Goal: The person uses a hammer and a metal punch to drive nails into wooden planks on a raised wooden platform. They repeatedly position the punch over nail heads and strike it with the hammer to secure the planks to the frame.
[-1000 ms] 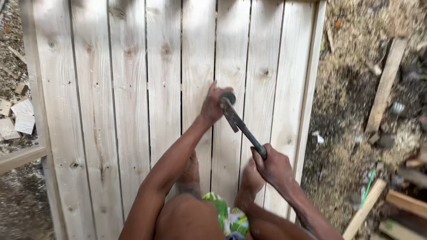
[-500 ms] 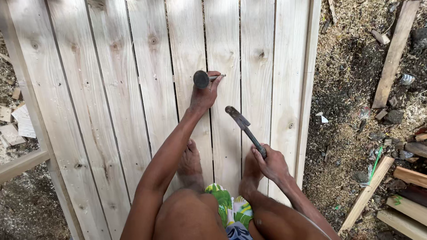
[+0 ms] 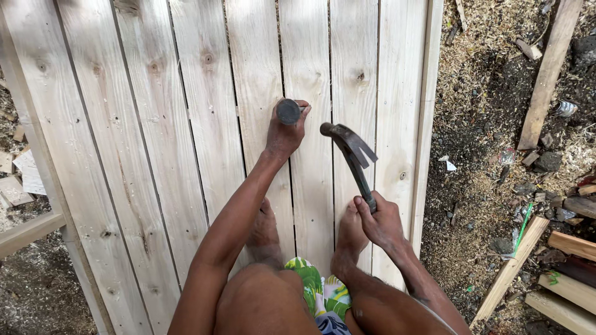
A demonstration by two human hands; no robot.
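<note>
Your left hand rests on the pale wooden plank panel lying flat under you, its grip closed around a small dark round-headed metal object that it holds upright against a board, near the gap between two planks; what exactly that object is cannot be told. Your right hand has its grip closed on the lower end of the handle of a dark steel claw hammer, which is raised above the boards, tilted, with its head just beside the left hand and a little apart from the round-headed object. Your bare feet stand on the planks below both hands. To the right of the panel lies ground covered in sawdust and wood chips, with a long loose wooden batten at the upper right and a pile of offcut timber pieces at the lower right
</note>
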